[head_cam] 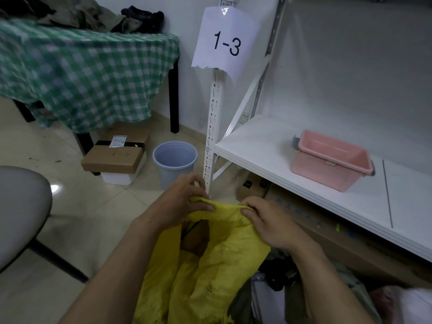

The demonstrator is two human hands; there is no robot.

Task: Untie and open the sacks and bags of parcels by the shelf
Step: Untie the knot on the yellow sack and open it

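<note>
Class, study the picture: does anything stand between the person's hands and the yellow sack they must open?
Nothing visible does. The left hand and right hand both pinch the top edge of the yellow sack directly. Its mouth gapes partly open over a brown parcel inside.

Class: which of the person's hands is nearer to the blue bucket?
Left. The left hand is just in front of the bucket, pinching the yellow sack; the right hand holds the sack farther right, by the shelf.
</note>
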